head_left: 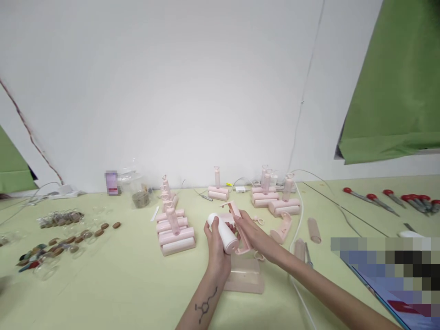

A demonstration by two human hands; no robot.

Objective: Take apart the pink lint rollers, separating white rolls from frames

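Note:
My left hand [216, 238] is closed around a white lint-roller roll [224, 233] with a pink end, tilted above the table. My right hand [249, 229] grips a pink plastic roller frame [240, 231], held close against the roll's right side. Between them the fingertips are partly hidden. Directly below lies a translucent pinkish plastic cover [245, 279]. A curved pink shell [282, 228] rests to the right of my right hand, and a small pink ring piece [258, 221] sits just behind it.
Finished-looking pink lint rollers [177, 238] stand grouped at left, with more pink rollers [284, 206] behind at right. A white cable [298, 229] crosses the right side. Translucent tubes [313, 230], red-ended tools [360, 193] and small brown pieces [79, 238] lie farther out.

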